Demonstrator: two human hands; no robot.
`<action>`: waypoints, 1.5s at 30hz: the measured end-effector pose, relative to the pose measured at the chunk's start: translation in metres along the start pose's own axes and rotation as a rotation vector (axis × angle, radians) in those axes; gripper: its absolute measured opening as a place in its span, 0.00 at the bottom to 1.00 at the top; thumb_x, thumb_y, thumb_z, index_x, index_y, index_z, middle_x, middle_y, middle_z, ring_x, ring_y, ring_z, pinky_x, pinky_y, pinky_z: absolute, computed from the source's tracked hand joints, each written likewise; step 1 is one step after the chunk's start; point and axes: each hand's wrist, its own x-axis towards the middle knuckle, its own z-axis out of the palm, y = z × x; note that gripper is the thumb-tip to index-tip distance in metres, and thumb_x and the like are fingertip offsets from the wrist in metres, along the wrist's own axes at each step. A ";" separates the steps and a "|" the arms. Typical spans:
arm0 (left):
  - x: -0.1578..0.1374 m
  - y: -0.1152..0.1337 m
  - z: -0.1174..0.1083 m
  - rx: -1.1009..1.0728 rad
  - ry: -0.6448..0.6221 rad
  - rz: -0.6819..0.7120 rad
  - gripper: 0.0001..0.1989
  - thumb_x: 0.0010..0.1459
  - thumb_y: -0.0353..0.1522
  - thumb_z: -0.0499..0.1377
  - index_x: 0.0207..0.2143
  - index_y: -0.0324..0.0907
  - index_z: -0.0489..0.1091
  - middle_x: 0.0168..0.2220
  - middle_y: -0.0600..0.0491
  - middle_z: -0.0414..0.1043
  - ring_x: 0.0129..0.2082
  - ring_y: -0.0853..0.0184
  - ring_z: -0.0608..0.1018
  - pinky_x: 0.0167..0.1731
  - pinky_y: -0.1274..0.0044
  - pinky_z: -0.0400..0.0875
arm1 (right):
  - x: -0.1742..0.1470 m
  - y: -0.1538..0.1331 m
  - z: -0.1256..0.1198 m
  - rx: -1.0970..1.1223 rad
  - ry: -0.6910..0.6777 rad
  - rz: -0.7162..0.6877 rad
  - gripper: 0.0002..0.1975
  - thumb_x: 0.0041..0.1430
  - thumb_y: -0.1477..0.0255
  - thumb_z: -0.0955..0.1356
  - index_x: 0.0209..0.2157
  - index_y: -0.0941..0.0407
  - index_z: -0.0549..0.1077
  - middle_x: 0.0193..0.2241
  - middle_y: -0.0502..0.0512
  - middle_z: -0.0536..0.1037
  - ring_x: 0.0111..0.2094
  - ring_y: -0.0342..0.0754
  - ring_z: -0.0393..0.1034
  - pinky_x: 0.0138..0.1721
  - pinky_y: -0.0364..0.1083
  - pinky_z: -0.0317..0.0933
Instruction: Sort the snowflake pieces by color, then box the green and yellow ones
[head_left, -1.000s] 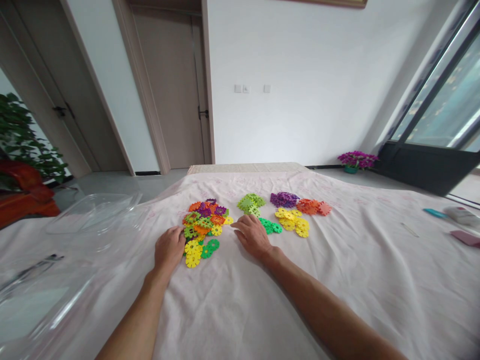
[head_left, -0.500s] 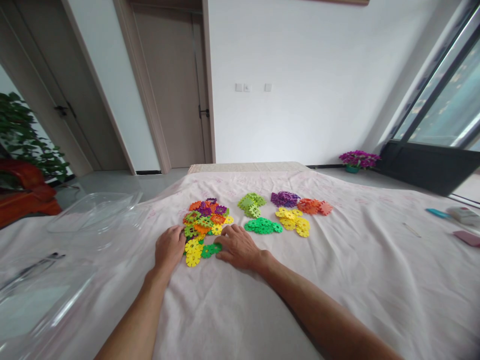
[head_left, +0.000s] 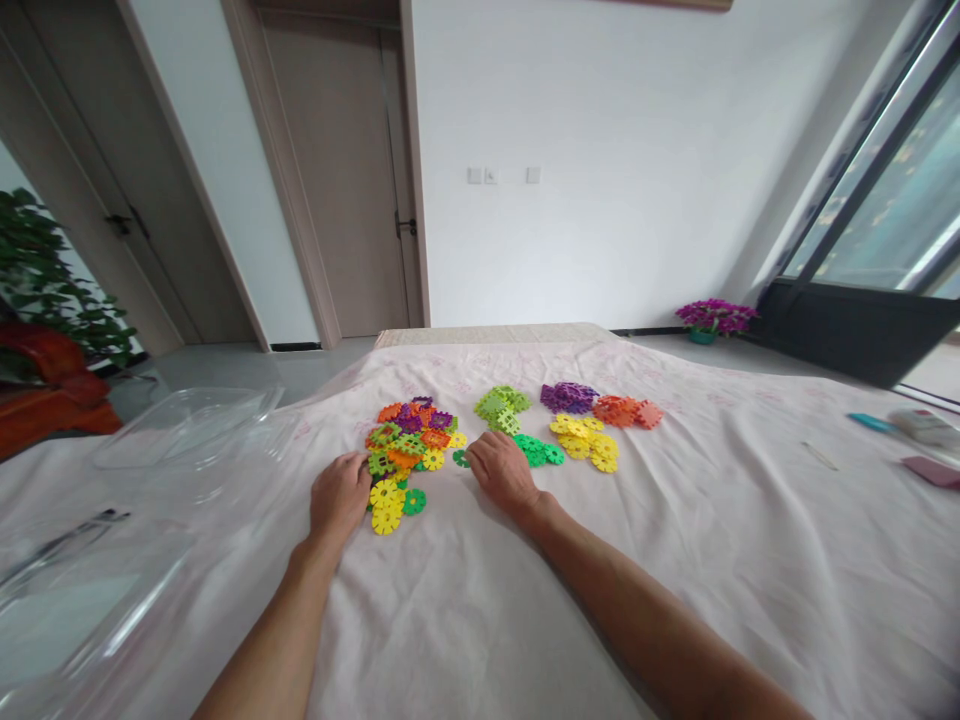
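Note:
Between finger and thumb of my right hand [head_left: 501,470] is a green flower-shaped disc [head_left: 460,458], just left of the green pile [head_left: 541,452]. My left hand [head_left: 341,495] rests with bent fingers against the left side of a mixed pile [head_left: 409,435] of orange, purple, yellow and green plastic pieces; its fingertips are partly hidden. Yellow discs [head_left: 385,507] and one green disc [head_left: 414,501] lie at the near end of that pile. Sorted by colour behind my right hand are light green [head_left: 501,405], purple [head_left: 570,398], orange [head_left: 628,411] and yellow [head_left: 585,440] pieces.
A pale cloth [head_left: 675,560] covers the table. Clear plastic containers [head_left: 187,425] stand at the left, with glasses [head_left: 82,525] near them. At the right edge lie a blue item [head_left: 870,422], a white box-like item [head_left: 926,425] and a dark pink one [head_left: 934,470].
My right hand has moved right and slightly away from me, carrying a green disc from the mixed pile to the green pile's edge. My left hand has stayed in place.

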 end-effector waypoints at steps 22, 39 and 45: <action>0.000 0.000 0.001 0.010 0.003 0.000 0.19 0.62 0.30 0.48 0.50 0.42 0.73 0.52 0.48 0.75 0.51 0.63 0.76 0.53 0.73 0.66 | -0.008 0.046 -0.016 -0.177 0.060 0.400 0.08 0.59 0.71 0.67 0.40 0.52 0.75 0.39 0.56 0.74 0.44 0.53 0.61 0.44 0.50 0.50; -0.001 0.001 0.000 0.002 0.001 -0.003 0.18 0.62 0.30 0.49 0.50 0.42 0.73 0.52 0.48 0.75 0.52 0.62 0.75 0.54 0.72 0.65 | -0.011 -0.044 -0.002 0.162 -0.255 -0.283 0.25 0.65 0.57 0.65 0.61 0.48 0.64 0.52 0.57 0.70 0.48 0.53 0.61 0.48 0.51 0.56; -0.001 0.002 -0.002 0.003 0.002 -0.010 0.18 0.61 0.29 0.49 0.50 0.43 0.73 0.52 0.49 0.75 0.52 0.63 0.75 0.54 0.73 0.64 | -0.009 -0.046 -0.005 0.178 -0.281 -0.350 0.23 0.65 0.55 0.65 0.58 0.47 0.67 0.58 0.56 0.67 0.54 0.54 0.59 0.54 0.53 0.54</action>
